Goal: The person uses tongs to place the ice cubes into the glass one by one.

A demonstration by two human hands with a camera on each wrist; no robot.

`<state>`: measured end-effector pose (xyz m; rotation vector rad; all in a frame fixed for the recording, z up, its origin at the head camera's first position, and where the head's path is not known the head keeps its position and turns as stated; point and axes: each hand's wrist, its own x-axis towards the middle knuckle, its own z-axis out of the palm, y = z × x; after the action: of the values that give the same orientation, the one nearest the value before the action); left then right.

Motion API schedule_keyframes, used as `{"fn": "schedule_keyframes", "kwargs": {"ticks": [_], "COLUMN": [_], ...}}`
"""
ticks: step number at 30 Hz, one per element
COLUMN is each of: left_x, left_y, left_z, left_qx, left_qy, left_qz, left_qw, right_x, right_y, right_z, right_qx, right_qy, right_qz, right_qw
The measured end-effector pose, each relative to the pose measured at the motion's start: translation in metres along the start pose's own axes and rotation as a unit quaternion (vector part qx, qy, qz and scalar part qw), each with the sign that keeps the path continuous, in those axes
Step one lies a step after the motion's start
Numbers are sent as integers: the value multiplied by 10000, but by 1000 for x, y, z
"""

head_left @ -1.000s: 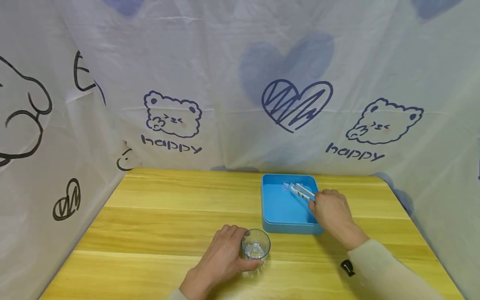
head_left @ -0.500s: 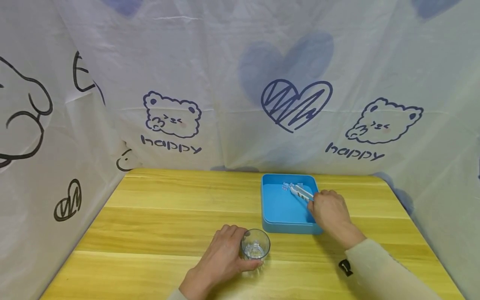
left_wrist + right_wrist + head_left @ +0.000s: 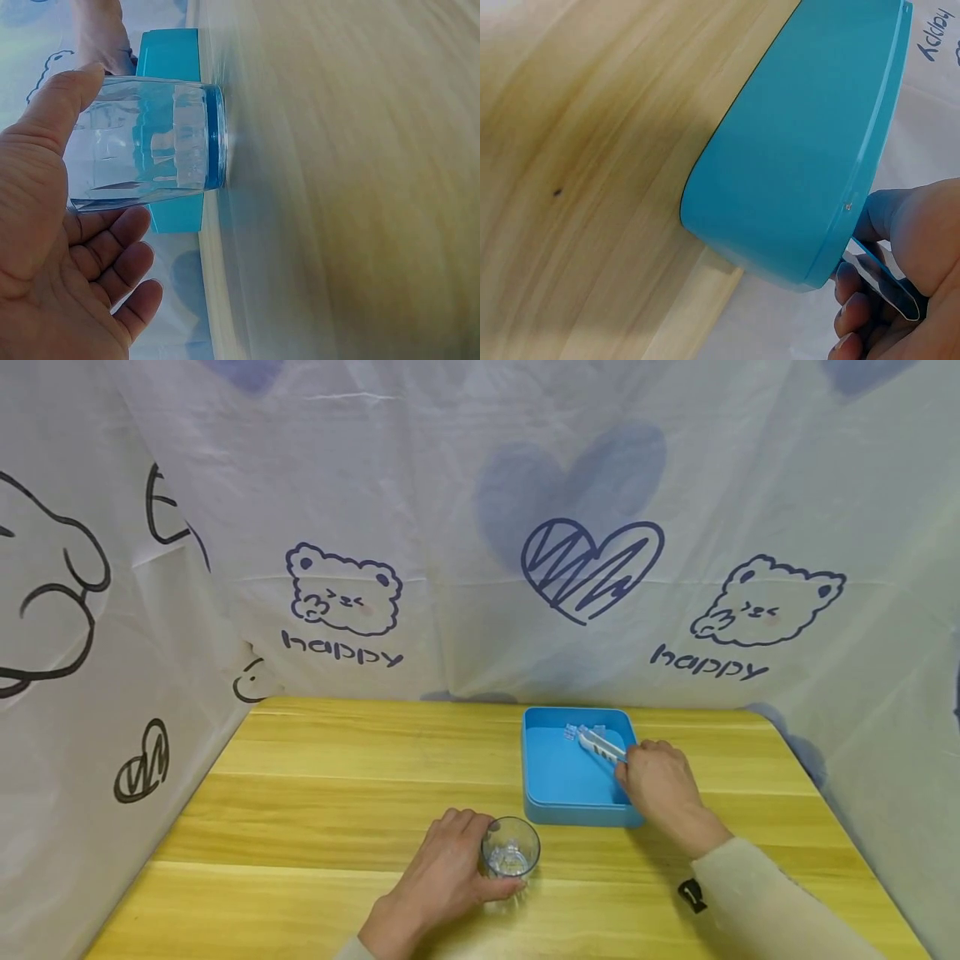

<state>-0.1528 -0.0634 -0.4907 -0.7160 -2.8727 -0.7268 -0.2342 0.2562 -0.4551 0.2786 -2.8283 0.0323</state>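
Observation:
My left hand [image 3: 446,868] holds a clear drinking glass [image 3: 512,852] upright on the table, thumb on one side and fingers on the other. Clear pieces lie in the bottom of the glass [image 3: 161,142], as the left wrist view also shows. My right hand [image 3: 660,785] grips small white tongs [image 3: 600,746] over the right wall of a blue box [image 3: 558,814]. The tongs' tips are down inside the box, at small clear cubes [image 3: 571,732] near its back wall. Whether a cube is between the tips is too small to tell. The box's side hides the tips in the right wrist view.
The box stands toward the back right of a wood-grain table [image 3: 315,810]. A white cloth [image 3: 457,527] with drawings hangs right behind the table and along its sides. A small black object [image 3: 692,895] shows beside the right sleeve [image 3: 772,893].
The tongs' arms have drawn closer together among the cubes. My right hand has shifted very slightly left. The left hand and the glass stay in place.

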Motion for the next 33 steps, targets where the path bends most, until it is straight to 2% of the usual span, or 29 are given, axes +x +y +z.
{"fn": "schedule_keyframes", "kwargs": {"ticks": [20,28,33], "left_x": [0,0,0], "left_y": [-1,-1,0], "left_z": [1,1,0], "left_qx": [-19,-55,-111], "left_qy": [6,-7,-63], "left_qz": [21,7,-42], "left_qw": [10000,10000,9999], "right_x": [-26,-43,-52], "right_y": [-4,-9,-16], "right_z": [-16,-21,-28], "right_qx": [506,559,801], "right_qy": [765,1195,1430], "right_qz": [-501,-869,-954], "right_qw": [9945,9874,9818]}}
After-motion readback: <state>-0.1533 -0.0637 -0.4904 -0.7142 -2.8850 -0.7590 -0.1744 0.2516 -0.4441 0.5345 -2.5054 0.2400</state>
